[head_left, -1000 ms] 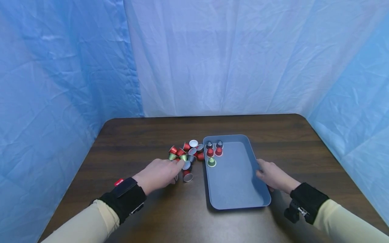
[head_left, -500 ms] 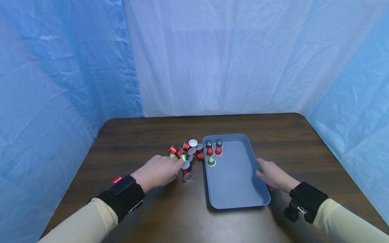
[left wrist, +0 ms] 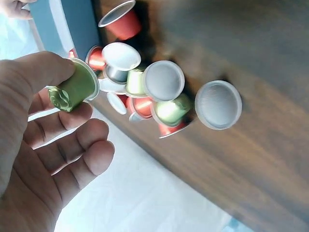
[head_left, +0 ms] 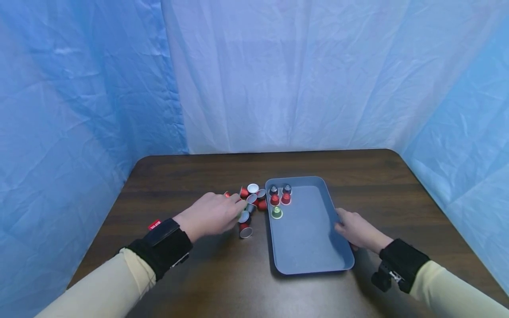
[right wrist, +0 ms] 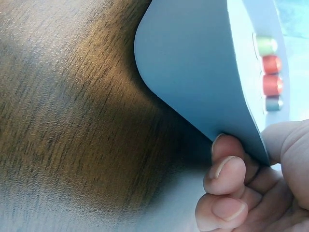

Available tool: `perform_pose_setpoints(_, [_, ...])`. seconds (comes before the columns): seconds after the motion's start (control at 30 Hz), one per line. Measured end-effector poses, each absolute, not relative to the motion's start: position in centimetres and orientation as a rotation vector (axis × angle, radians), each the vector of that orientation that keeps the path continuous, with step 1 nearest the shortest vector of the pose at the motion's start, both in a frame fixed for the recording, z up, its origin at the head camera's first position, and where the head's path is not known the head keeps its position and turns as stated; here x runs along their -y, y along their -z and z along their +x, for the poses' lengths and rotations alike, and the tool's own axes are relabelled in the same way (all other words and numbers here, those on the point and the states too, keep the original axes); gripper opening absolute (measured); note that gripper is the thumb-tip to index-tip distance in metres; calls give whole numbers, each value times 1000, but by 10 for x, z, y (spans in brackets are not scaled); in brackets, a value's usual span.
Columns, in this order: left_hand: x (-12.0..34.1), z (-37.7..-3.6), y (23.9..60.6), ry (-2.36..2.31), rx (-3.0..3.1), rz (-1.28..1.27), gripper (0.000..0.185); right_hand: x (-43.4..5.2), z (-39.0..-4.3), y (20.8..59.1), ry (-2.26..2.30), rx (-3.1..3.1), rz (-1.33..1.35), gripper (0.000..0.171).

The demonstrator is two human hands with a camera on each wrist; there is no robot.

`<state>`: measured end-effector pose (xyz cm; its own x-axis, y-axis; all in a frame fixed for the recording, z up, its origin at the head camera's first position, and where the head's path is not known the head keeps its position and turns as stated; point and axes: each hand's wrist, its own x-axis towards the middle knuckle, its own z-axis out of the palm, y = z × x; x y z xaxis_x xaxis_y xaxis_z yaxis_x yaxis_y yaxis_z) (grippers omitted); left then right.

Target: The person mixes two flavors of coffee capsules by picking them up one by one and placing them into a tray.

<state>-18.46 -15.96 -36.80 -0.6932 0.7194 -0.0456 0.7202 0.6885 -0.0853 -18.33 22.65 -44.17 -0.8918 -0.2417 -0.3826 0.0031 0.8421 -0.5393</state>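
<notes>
My right hand point(head_left: 359, 230) grips the tray point(head_left: 306, 243) of five pods point(head_left: 275, 200); left wrist view best shows left hand point(head_left: 210, 215) pinching green pod point(left wrist: 79, 88).

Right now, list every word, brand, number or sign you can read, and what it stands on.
Nothing reads for certain.
Red tag on the black left wristband: white lettering, too small and blurred to read.
Green capsule in the left hand: no legible text.

The left hand point(head_left: 212, 214) pinches; the right hand point(head_left: 361, 229) grips.
</notes>
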Motion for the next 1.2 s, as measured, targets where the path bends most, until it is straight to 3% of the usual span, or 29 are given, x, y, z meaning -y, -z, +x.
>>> perform_pose_setpoints(0.6, [125, -195, 327, 214, -2781, 1131, 34, -226, -182, 443, 757, -2580, -175, 56])
perform_pose_setpoints(1.2, [85, -211, 328, 263, -2713, 1197, 39, -227, -183, 443, 738, -2581, -185, 56])
